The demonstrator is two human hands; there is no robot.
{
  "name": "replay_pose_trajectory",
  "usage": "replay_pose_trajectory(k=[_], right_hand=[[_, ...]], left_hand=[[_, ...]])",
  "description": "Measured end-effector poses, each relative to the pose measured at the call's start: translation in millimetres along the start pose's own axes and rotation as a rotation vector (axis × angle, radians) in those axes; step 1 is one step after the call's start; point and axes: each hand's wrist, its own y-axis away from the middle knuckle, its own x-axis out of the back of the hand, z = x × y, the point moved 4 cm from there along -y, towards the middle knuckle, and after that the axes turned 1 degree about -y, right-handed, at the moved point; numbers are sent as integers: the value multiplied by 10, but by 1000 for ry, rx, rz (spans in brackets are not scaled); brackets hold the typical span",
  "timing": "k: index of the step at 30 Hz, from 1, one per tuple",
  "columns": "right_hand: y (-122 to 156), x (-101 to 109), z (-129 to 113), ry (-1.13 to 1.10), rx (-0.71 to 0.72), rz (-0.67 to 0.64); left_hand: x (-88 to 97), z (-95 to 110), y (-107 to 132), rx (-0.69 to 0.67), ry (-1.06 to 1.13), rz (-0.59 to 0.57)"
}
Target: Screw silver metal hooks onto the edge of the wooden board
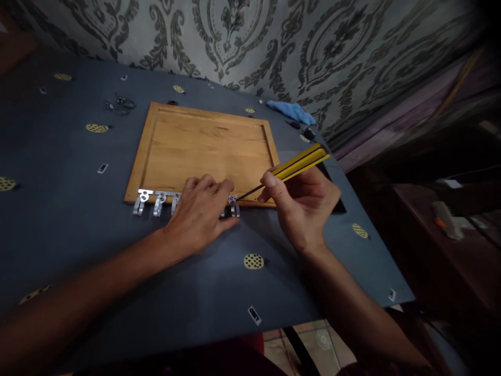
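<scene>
A wooden panel (pixel 207 146) with a raised frame lies flat on the table. Along its near edge runs a metal hook rail (pixel 143 196) with several silver hooks hanging over the side. My left hand (pixel 201 211) closes over the rail's right part, fingers on top and thumb below by the end hook, hiding the hooks beneath. Between the fingers and thumb of my right hand (pixel 303 203) is a yellow screwdriver (pixel 301 162) with black stripes. It slants down to the left, and its tip meets the rightmost hook plate (pixel 233 199); the screw itself is too small to make out.
Blue cloth with pineapple prints covers the table (pixel 78 219). Scissors (pixel 121 104) lie at the back left. A blue rag (pixel 291 111) and a black tool (pixel 301 129) sit behind the panel's right corner. A patterned wall covering (pixel 235 36) borders the far side.
</scene>
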Motion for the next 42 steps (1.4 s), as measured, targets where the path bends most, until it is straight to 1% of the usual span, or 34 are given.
replay_pose_trajectory(k=[3,7,14,18,25,30,33,40,42], right_hand=[[21,-26,31,100,7,-60],[58,-35,57,157,22,-79],[43,-37,74,128,9,-74],[45,-41,64,96,5,-92],[-22,-44,43,22,-45,-177],[-48,-35,36,-27,-81,-244],[-38,-24,34,-39,-90,-260],[-41,2,-10,60,-10,-349],[-38,1,-18,68,-8,-371]], left_hand=[[-7,-1,0,-1,-9,10],[-1,2,-5,-1,-14,5],[14,8,-9,12,-13,-23],[10,7,-4,10,-8,-16],[1,6,-10,6,-17,1],[3,9,-12,11,-17,-14],[7,8,-7,8,-15,-4],[-5,0,-1,-2,-12,9],[-6,0,3,-6,-8,13]])
